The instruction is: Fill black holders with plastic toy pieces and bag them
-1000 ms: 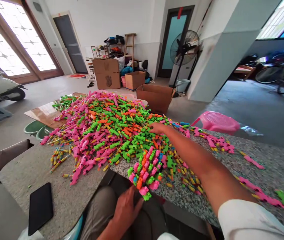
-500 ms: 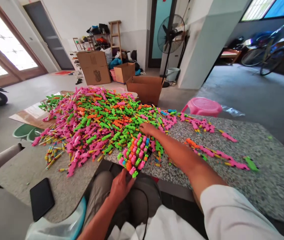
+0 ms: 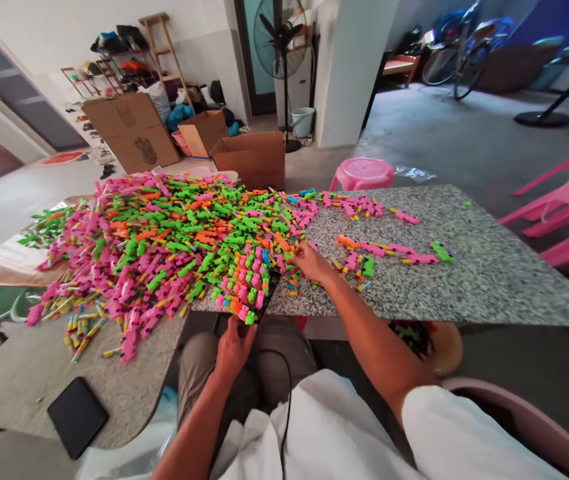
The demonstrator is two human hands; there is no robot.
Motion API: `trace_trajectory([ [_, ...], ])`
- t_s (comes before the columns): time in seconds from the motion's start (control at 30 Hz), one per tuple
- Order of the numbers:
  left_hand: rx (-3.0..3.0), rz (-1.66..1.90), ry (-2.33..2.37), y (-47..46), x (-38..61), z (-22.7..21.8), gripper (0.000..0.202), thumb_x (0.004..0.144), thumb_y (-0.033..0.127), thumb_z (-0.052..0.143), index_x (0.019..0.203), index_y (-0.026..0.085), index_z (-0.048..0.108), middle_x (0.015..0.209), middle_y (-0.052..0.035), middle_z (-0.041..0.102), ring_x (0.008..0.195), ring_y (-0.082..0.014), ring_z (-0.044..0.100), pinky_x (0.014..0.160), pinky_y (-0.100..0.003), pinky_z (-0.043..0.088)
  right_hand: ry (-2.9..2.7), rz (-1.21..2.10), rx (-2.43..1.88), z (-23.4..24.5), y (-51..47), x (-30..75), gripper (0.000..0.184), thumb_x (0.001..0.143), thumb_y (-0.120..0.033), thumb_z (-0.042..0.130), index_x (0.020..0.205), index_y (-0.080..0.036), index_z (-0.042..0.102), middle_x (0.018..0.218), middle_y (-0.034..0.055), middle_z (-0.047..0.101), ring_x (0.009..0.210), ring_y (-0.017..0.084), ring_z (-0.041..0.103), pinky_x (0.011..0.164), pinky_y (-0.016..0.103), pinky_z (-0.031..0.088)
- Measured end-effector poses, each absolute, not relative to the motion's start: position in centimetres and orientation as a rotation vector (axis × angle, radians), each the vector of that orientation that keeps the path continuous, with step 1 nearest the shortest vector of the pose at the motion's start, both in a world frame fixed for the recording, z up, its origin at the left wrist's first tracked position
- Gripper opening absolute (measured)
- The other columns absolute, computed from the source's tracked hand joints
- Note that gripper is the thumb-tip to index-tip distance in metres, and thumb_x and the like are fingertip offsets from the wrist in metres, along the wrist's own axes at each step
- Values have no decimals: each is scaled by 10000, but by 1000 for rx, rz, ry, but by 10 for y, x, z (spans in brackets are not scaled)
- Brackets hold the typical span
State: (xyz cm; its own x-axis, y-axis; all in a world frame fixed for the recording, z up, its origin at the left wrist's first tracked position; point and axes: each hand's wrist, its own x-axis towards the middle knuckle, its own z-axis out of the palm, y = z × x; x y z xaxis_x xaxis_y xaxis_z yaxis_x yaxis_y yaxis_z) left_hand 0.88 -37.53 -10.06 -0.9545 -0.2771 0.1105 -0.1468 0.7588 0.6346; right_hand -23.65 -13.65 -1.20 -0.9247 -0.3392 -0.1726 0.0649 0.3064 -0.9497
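Note:
A heap of small bright plastic toy pieces (image 3: pixel 174 227), pink, green and orange, many with yellow sticks, covers the left and middle of the table. In front of it stands a tilted black tray (image 3: pixel 270 297) with rows of pink, green, orange and blue pieces (image 3: pixel 248 280). My left hand (image 3: pixel 234 347) has its fingers closed on the near lower edge of this tray. Just right of the rows, my right hand (image 3: pixel 310 263) is pinched at the heap's edge. An orange toy piece (image 3: pixel 283 242) shows at its fingertips; the exact contact is too small to see.
Loose pieces (image 3: pixel 384 250) trail rightward over the speckled stone table (image 3: pixel 489 280). A black phone-like slab (image 3: pixel 77 417) lies at the left. Beyond stand cardboard boxes (image 3: pixel 249 160), a pink stool (image 3: pixel 364 175) and a fan (image 3: pixel 284 40). Pink chairs (image 3: pixel 559 207) stand at the right.
The view has turned to the right. My right hand has drawn out of the heap, rightward and nearer, with an orange piece at its fingertips. My left hand stays at the tray.

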Motion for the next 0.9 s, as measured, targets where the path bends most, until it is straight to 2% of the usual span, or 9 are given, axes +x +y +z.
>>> trace_trajectory([
  [0.13, 340, -994, -2748, -373, 7, -99, 367, 979, 541, 575, 1135, 216, 505, 868, -52, 752, 782, -237, 760, 664, -306, 547, 1641, -2190, -11, -27, -131, -199, 366, 877, -328, 691, 1210, -238, 569, 1123, 76, 767, 890, 214, 764, 606, 277, 573],
  [0.27, 335, -1007, -2742, -374, 7, -102, 382, 979, 548, 574, 1153, 217, 495, 880, -42, 757, 794, -234, 760, 682, -309, 549, 1290, -2231, -5, -38, -141, -180, 325, 836, -412, 746, 1077, -209, 665, 1051, 89, 767, 975, 226, 743, 709, 306, 613],
  [0.4, 344, -977, -2756, -375, 7, -105, 415, 977, 555, 573, 1195, 211, 494, 909, -53, 764, 821, -243, 764, 704, -324, 558, 1516, -2155, -10, -41, -156, -176, 405, 773, -450, 813, 1075, -205, 701, 783, 3, 694, 671, 160, 635, 545, 259, 516],
  [0.47, 335, -976, -2753, -376, 8, -105, 414, 983, 551, 569, 1209, 213, 497, 920, -54, 767, 839, -242, 769, 713, -323, 561, 1771, -2054, -35, -39, -161, -177, 374, 814, -475, 771, 1069, -207, 716, 608, -52, 572, 523, 133, 510, 475, 241, 421],
  [0.53, 320, -983, -2751, -376, 8, -104, 392, 990, 538, 564, 1204, 215, 501, 923, -53, 768, 843, -237, 770, 721, -320, 562, 2026, -1879, -130, -37, -165, -178, 300, 886, -461, 693, 1050, -211, 726, 554, -61, 526, 490, 137, 491, 484, 245, 398],
  [0.63, 303, -977, -2751, -376, 9, -102, 375, 994, 524, 567, 1195, 214, 504, 933, -60, 769, 853, -236, 768, 748, -326, 563, 2303, -1550, -394, -37, -166, -180, 210, 959, -368, 597, 990, -203, 725, 659, -15, 649, 604, 163, 617, 586, 257, 442],
  [0.73, 310, -977, -2759, -376, 9, -100, 377, 997, 531, 567, 1196, 217, 504, 940, -62, 767, 864, -241, 767, 751, -326, 557, 2470, -1277, -641, -40, -167, -182, 223, 986, -309, 571, 1113, -199, 716, 896, 30, 758, 819, 200, 696, 723, 268, 464],
  [0.8, 317, -980, -2767, -376, 9, -100, 379, 999, 532, 565, 1200, 217, 506, 932, -57, 765, 855, -238, 764, 742, -321, 551, 2567, -1130, -740, -41, -169, -183, 260, 1002, -308, 556, 1183, -194, 704, 1032, 63, 772, 935, 228, 700, 789, 283, 462],
  [0.9, 318, -978, -2769, -376, 10, -100, 382, 998, 526, 565, 1211, 214, 508, 934, -57, 766, 854, -234, 760, 744, -320, 549, 2626, -947, -838, -39, -172, -186, 269, 1021, -310, 520, 1148, -174, 714, 1099, 114, 768, 992, 258, 698, 817, 299, 458],
])
